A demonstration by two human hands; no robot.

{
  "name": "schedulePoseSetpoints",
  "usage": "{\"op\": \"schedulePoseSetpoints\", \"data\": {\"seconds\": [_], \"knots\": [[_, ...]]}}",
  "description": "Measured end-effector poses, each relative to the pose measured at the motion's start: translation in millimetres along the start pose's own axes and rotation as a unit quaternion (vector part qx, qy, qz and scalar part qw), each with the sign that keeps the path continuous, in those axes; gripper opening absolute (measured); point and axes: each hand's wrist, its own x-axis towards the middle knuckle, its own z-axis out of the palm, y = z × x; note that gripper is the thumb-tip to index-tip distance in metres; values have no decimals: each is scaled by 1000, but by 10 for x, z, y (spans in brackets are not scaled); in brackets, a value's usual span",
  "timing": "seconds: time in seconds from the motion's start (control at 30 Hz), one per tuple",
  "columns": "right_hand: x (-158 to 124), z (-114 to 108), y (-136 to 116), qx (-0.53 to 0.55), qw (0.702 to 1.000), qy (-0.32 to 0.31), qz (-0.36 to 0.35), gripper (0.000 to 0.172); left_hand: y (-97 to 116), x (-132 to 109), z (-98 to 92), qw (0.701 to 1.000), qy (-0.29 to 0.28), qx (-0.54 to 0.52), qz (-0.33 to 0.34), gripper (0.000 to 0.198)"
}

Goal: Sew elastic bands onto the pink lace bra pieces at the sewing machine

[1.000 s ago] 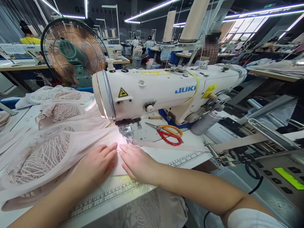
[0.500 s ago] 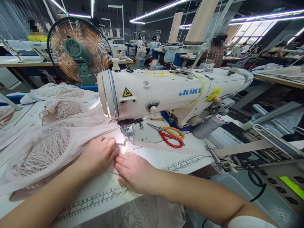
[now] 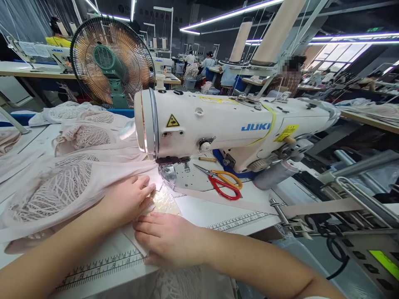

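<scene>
A white sewing machine (image 3: pixel 187 120) stands over the table, its needle area lit. Pale pink fabric with lace cups (image 3: pixel 67 187) lies left of it, one edge running under the presser foot. My left hand (image 3: pixel 132 197) presses on this fabric just in front of the foot, thumb and fingers bent round its edge. Lower and to the right, my right hand (image 3: pixel 170 238) lies palm down on a fabric strip on the table, fingers stretched out to the left. A shiny patch (image 3: pixel 165 201) of the table plate shows between the hands and the foot.
Scissors with red and orange handles (image 3: pixel 225 185) lie right of the needle. A grey thread cone (image 3: pixel 276 174) rests behind them. A ruler strip (image 3: pixel 102 268) runs along the front edge. A large fan (image 3: pixel 112 62) stands behind the table; people sit at machines farther back.
My right hand has moved left and toward the front edge, away from the foot. My left hand has shifted slightly left. More of the shiny patch shows, and the camera view has shifted slightly.
</scene>
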Motion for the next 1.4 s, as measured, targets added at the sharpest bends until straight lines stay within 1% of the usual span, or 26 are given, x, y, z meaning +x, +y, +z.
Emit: {"op": "schedulePoseSetpoints", "data": {"seconds": [0.1, 0.2, 0.27, 0.53, 0.73, 0.9, 0.93, 0.97, 1.03, 1.07, 1.1, 1.17, 1.23, 1.27, 1.33, 1.4], "knots": [[-7, 20, -2, 2, 1000, 8, 2, 48, -53, -12, 23, 999, -13, 15, 39, 28], [-14, 27, -9, 0, 1000, 13, 10, 47, -112, -19, 45, 998, -2, 19, 53, 30], [-18, 22, -13, 1, 1000, 10, 13, 46, -151, -17, 49, 998, -9, 24, 56, 33], [-6, 12, 0, 16, 1000, -1, 15, 47, -329, 75, 54, 997, -52, 22, 45, 41], [-21, 43, 20, 1, 1000, 16, 7, 46, -458, 158, 83, 998, -50, 16, 42, 43], [47, 21, -2, -2, 1000, 14, 4, 48, -495, 230, 78, 998, -62, 16, 3, 42], [82, 17, -25, -7, 1000, 10, 16, 46, -500, 240, 79, 998, -63, 17, -7, 42], [123, 18, -54, -19, 999, 5, 37, 41, -507, 243, 81, 998, -64, 22, -13, 42], [207, 39, -119, -60, 995, 1, 85, 23, -524, 214, 78, 997, -60, 44, -19, 43], [243, 57, -147, -81, 991, 0, 105, 14, -531, 175, 68, 996, -58, 60, -22, 44], [271, 76, -169, -95, 988, 2, 118, 9, -535, 116, 50, 995, -57, 79, -27, 44], [296, 105, -190, -103, 986, 10, 130, 9, -530, -68, -13, 991, -51, 117, -45, 46], [278, 111, -195, -98, 986, 34, 131, 10, -513, -327, -100, 984, -25, 160, -75, 50], [258, 102, -200, -97, 986, 56, 126, 12, -508, -473, -148, 979, -4, 182, -91, 51], [205, 59, -232, -96, 982, 118, 112, 14, -526, -766, -244, 969, 30, 213, -124, 51], [144, -30, -298, -83, 974, 186, 98, 16, -594, -1015, -346, 967, 32, 197, -160, 51]]}}
